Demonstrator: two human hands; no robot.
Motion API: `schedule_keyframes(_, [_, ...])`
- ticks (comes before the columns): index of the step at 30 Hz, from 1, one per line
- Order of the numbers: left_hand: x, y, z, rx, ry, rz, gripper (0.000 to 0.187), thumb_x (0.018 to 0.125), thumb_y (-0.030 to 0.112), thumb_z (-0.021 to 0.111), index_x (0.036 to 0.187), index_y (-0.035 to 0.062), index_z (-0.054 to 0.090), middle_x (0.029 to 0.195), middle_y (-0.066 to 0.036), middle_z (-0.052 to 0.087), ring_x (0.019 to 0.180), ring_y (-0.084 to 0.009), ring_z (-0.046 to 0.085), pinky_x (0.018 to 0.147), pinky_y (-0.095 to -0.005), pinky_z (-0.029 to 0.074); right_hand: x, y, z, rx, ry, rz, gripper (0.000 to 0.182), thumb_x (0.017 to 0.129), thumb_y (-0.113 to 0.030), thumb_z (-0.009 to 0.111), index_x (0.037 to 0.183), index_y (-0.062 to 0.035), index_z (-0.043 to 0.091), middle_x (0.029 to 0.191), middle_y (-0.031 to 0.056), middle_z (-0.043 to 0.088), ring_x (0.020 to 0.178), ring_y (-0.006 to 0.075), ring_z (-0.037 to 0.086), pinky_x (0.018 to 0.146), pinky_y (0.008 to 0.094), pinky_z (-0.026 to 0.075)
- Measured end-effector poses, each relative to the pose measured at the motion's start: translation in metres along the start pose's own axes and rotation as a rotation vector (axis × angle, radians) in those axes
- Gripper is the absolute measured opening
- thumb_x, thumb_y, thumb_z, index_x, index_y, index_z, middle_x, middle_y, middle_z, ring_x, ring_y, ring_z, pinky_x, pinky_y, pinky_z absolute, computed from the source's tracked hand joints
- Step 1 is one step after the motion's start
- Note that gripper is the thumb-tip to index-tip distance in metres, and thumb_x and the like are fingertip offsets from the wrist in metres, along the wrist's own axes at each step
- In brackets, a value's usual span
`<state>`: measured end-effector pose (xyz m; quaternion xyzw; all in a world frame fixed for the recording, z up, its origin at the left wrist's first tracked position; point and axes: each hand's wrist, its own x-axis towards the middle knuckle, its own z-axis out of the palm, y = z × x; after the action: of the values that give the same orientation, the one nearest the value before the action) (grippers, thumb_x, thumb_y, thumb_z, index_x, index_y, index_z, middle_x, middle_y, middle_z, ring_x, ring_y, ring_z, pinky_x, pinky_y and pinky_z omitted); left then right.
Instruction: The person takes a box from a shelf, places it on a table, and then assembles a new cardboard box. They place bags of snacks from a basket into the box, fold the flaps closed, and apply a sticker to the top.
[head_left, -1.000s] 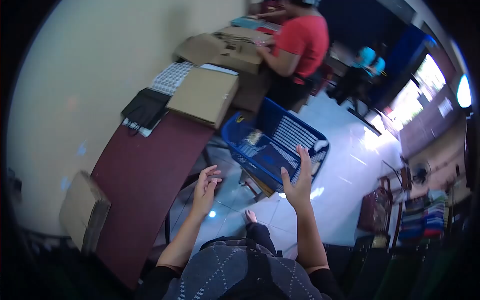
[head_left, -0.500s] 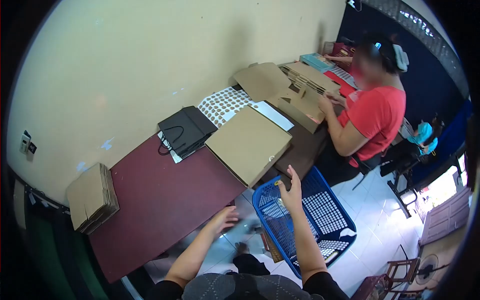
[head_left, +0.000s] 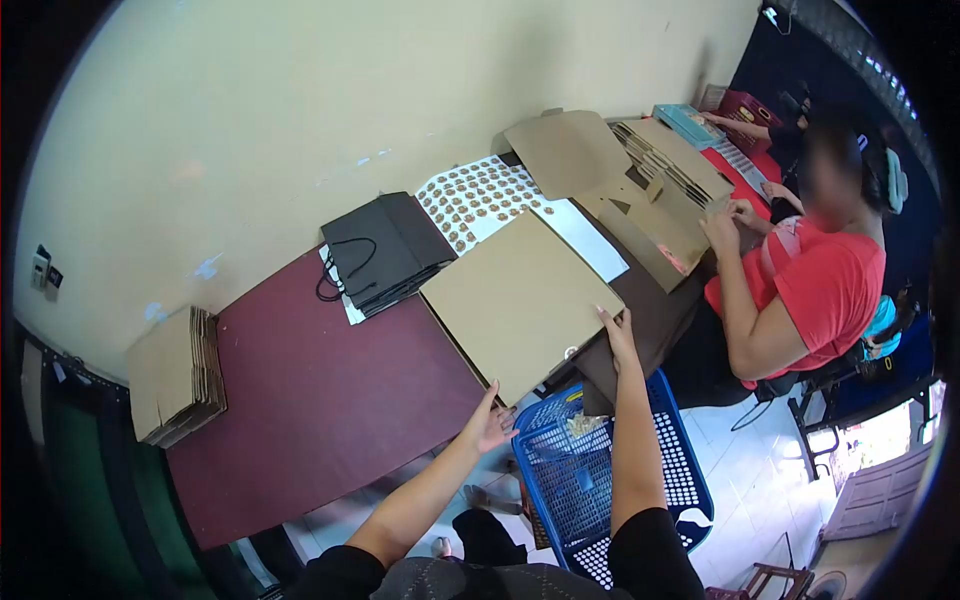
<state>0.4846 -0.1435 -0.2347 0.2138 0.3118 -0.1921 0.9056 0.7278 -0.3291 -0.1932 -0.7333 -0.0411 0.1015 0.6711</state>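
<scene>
A closed brown cardboard box (head_left: 520, 305) lies at the table's right end. My left hand (head_left: 490, 428) is at its near corner, palm up and fingers spread, with the thumb against the box's edge. At the box's right corner, my right hand (head_left: 620, 338) has its thumb on the lid and its fingers along the side. Below my right forearm stands a blue plastic basket (head_left: 533, 470) with perforated walls and a small pale item inside.
Black paper bags (head_left: 385, 250) and a sheet of round brown stickers (head_left: 480, 200) lie behind the box. Folded cardboard (head_left: 170, 375) stands at the left of the maroon table (head_left: 320, 400). A co-worker in a red shirt (head_left: 820, 290) handles an open carton (head_left: 650, 225).
Both hands have come forward to the cardboard box; the right now grips its right corner and the left reaches its near corner. The view has shifted slightly.
</scene>
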Motion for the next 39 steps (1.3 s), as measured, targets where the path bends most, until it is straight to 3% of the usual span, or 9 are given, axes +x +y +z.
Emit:
schedule_keyframes(5, [-0.003,-0.001,-0.017,-0.105,0.087,-0.032,0.107,0.063,0.064,0.071,0.136,-0.0022,0.029,0.141,-0.014,0.03,0.136,-0.0256,0.019,0.108,-0.0434,0.021,-0.036,-0.029,0.018,0.159,0.087,0.191,0.055,0.081,-0.021,0.066,0.126,-0.0095,0.037,0.122,0.0106,0.047,0.112,0.0242,0.047,0.089,0.0391,0.038])
schedule_keyframes(7, [-0.028,0.004,-0.023,-0.159,0.022,-0.007,0.08,0.069,0.061,0.067,0.124,0.0073,0.046,0.125,-0.008,0.047,0.123,-0.0256,0.039,0.101,-0.044,0.03,-0.063,-0.033,0.029,0.338,0.146,0.091,0.054,0.08,-0.017,0.067,0.124,-0.0089,0.038,0.122,0.0103,0.046,0.11,0.0227,0.047,0.089,0.0383,0.039])
schedule_keyframes(12, [-0.141,-0.014,-0.064,-0.09,-0.027,0.181,0.075,0.079,0.053,0.061,0.133,0.0076,0.037,0.13,-0.009,0.045,0.124,-0.0261,0.039,0.102,-0.0426,0.031,-0.166,-0.048,0.069,0.456,0.08,-0.048,0.052,0.083,-0.01,0.06,0.128,-0.0082,0.036,0.125,0.0094,0.044,0.114,0.0213,0.044,0.096,0.0353,0.037])
schedule_keyframes(17, [-0.297,-0.043,-0.111,0.596,0.248,0.449,0.083,0.082,0.052,0.058,0.138,0.0012,0.025,0.134,-0.014,0.039,0.122,-0.0231,0.041,0.101,-0.0315,0.034,-0.254,-0.031,0.121,0.505,-0.151,-0.039,0.055,0.085,-0.018,0.056,0.133,-0.005,0.034,0.131,0.0118,0.042,0.121,0.0241,0.041,0.1,0.0364,0.035])
schedule_keyframes(19, [-0.363,-0.069,-0.124,0.547,0.265,0.439,0.086,0.082,0.048,0.061,0.139,-0.0014,0.02,0.135,-0.016,0.037,0.126,-0.0223,0.037,0.102,-0.032,0.033,-0.293,-0.043,0.157,0.547,-0.296,-0.003,0.056,0.085,-0.023,0.057,0.132,-0.0038,0.036,0.13,0.0119,0.044,0.12,0.0243,0.042,0.099,0.0369,0.036])
schedule_keyframes(26, [-0.561,-0.179,-0.179,0.174,0.681,1.312,0.092,0.076,0.033,0.068,0.142,0.0024,0.012,0.141,-0.016,0.027,0.132,-0.0251,0.025,0.107,-0.0363,0.023,-0.495,-0.111,0.304,0.655,-0.699,0.146,0.051,0.085,-0.037,0.055,0.123,-0.0041,0.047,0.123,0.0101,0.051,0.114,0.0232,0.048,0.097,0.0379,0.038])
schedule_keyframes(37, [-0.773,-0.273,-0.256,0.041,0.927,1.727,0.082,0.084,0.033,0.053,0.145,0.0078,0.006,0.146,-0.011,0.02,0.135,-0.0235,0.02,0.109,-0.0386,0.017,-0.727,-0.143,0.465,0.842,-1.25,0.066,0.055,0.092,-0.047,0.041,0.13,-0.0071,0.042,0.13,0.0067,0.047,0.123,0.02,0.04,0.103,0.038,0.031])
schedule_keyframes(38, [-0.779,-0.268,-0.255,-0.057,0.97,1.895,0.067,0.085,0.035,0.053,0.138,0.0021,0.029,0.137,-0.011,0.04,0.127,-0.0231,0.038,0.105,-0.0389,0.03,-0.737,-0.145,0.481,0.909,-1.252,-0.028,0.059,0.092,-0.046,0.045,0.136,-0.0083,0.032,0.137,0.0071,0.039,0.127,0.0206,0.036,0.103,0.0394,0.03])
schedule_keyframes(39, [-0.791,-0.263,-0.253,-0.059,0.983,1.905,0.067,0.085,0.035,0.053,0.138,0.0021,0.029,0.137,-0.011,0.04,0.127,-0.0231,0.038,0.105,-0.0389,0.03,-0.745,-0.151,0.493,0.914,-1.267,-0.023,0.059,0.092,-0.046,0.045,0.136,-0.0083,0.032,0.137,0.0071,0.039,0.127,0.0206,0.036,0.103,0.0394,0.03])
